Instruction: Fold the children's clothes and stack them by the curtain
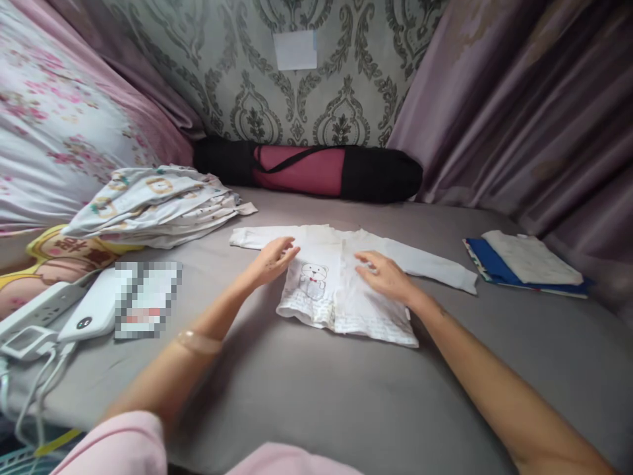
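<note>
A small white long-sleeved shirt [356,290] lies spread on the grey bed sheet, sleeves stretched out to both sides. A bear drawing is printed on its left front, and lines of text run along its hem. At its left edge, near the armpit, is my left hand [273,261], fingers apart and holding nothing. My right hand [383,274] hovers over or rests on the right front, its fingers loosely curved and spread; whether it touches the cloth I cannot tell.
A heap of printed clothes [163,201] lies at the left, near a power strip [44,310] and a white power bank [96,307] with cables. Folded clothes [531,260] sit at the right. A black and red long bag [306,170] lies along the wall.
</note>
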{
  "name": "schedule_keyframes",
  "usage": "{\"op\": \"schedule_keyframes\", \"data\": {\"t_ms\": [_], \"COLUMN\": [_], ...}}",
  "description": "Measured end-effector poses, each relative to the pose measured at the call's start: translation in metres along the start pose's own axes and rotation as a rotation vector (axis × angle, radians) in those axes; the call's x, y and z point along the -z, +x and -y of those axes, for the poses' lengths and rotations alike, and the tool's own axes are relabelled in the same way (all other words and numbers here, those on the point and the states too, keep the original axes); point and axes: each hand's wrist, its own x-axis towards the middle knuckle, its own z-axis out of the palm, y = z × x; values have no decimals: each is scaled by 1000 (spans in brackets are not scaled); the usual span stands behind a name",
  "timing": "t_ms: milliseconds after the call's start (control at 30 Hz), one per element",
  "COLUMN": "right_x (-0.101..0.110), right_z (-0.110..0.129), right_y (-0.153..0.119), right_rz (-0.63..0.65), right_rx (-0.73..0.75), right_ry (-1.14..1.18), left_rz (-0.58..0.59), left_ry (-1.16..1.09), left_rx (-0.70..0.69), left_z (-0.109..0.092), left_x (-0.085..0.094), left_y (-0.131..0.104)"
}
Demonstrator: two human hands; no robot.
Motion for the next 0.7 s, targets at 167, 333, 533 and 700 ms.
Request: {"op": "schedule_keyframes", "data": {"t_ms": [167,333,533,700], "right_x": [-2,-7,-16,-26], "right_z": [46,51,40,25], "right_y": [-57,-72,-69,-66], "right_rz": [248,337,244,8], "right_rx": [175,191,107,-186], "right_ry": [35,4,154,463], "left_rz": [70,26,46,232], "left_ry": [-70,-18,159,268], "left_rx": [197,107,-317,-456], "left_z": [-2,-20,-56,-75], "left_x": [16,12,-16,-41], "left_y": [-79,-114,-108,-91]}}
